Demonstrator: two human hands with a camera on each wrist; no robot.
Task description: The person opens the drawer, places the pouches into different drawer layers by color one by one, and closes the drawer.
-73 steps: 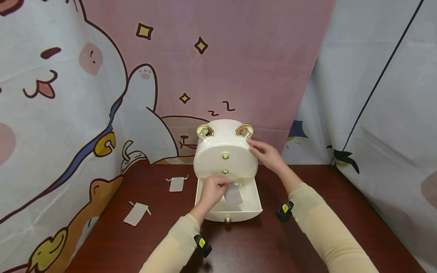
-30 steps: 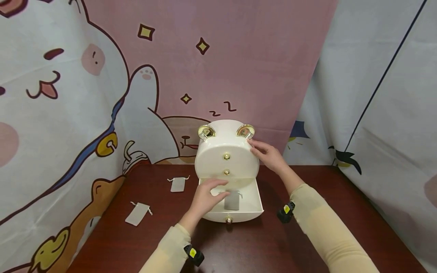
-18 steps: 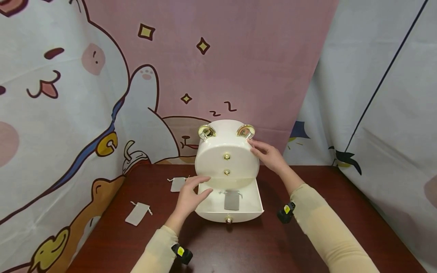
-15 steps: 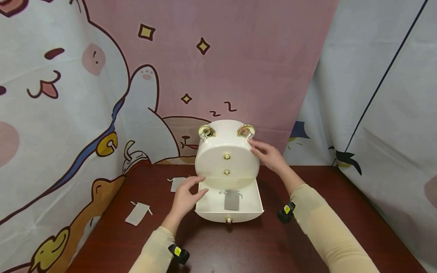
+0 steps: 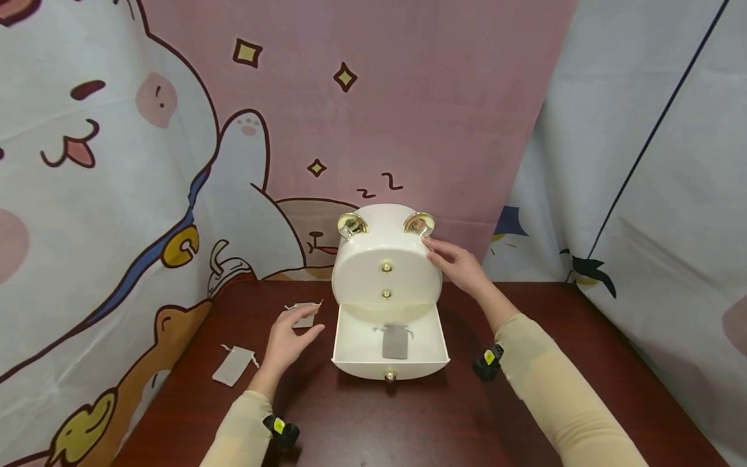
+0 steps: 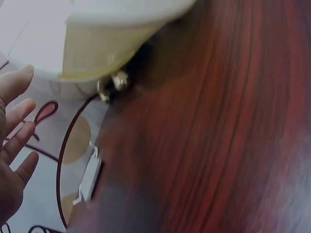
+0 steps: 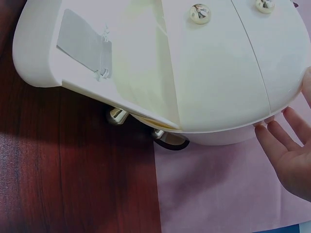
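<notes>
A cream jewelry box [image 5: 357, 279] with gold ears and gold knobs stands at the table's middle, its bottom drawer [image 5: 353, 344] pulled out. In that drawer lies a small grey drawstring pouch [image 5: 395, 344], also visible in the right wrist view. My left hand [image 5: 286, 340] hangs over the table left of the drawer, fingers spread and holding nothing. It partly covers a second pouch [image 5: 308, 321] lying on the table. Farther left is a third pouch [image 5: 235, 367]. At the box's upper right side, my right hand [image 5: 461, 267] rests its extended fingers against the shell.
The dark red wooden table [image 5: 408, 428] runs back to a cartoon-printed cloth [image 5: 443, 130]. The drawer front with its gold knob [image 5: 390, 376] juts out toward me. Gold feet [image 7: 116, 116] lift the box off the table.
My left hand lowered the grey pouch into the drawer and let go of it. It then moved left, out of the drawer to the back pouch. The right hand stayed in place.
</notes>
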